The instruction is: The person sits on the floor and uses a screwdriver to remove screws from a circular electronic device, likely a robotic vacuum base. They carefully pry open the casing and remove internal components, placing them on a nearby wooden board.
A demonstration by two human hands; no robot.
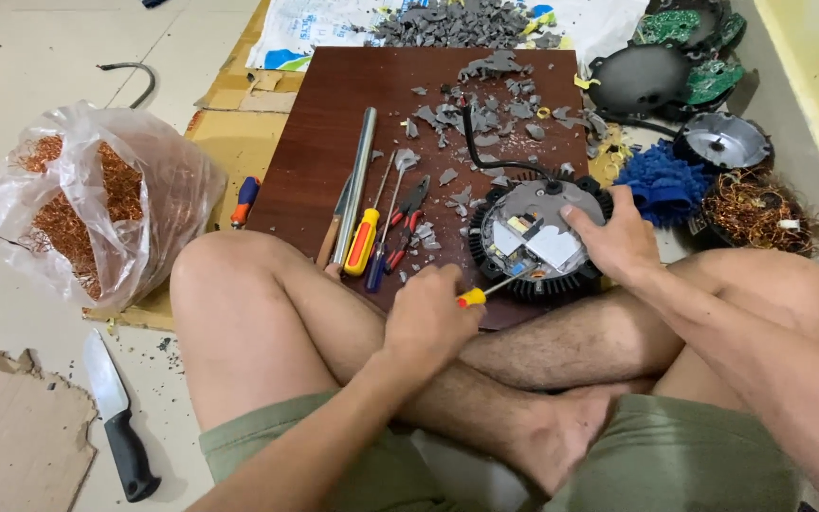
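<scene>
1. Round black finned lamp housing (540, 237), lying on the near right corner of the dark wooden board (324, 123); its open top shows a grey plate with white parts and a small circuit inside.
2. Right hand (618, 237), fingers spread over the right rim of the housing, pressing down on it rather than closed around it.
3. Left hand (426, 318), closed in a fist around the yellow handle of a small screwdriver (487, 290), whose thin shaft points into the near edge of the housing.
4. Black cable (485, 152), rising from the far side of the housing and curving across the board.
5. Grey plastic fragments (471, 109), scattered over the board's far half.
6. Tools left of the housing: metal tube (357, 175), yellow-handled screwdriver (364, 239), red-handled pliers (408, 213).
7. Clear bag of copper wire (87, 204), on the floor well to the left.
8. Black-handled knife (116, 417), on the floor near the left knee.
9. Blue mop-like cloth (661, 185), just right of the housing.
</scene>
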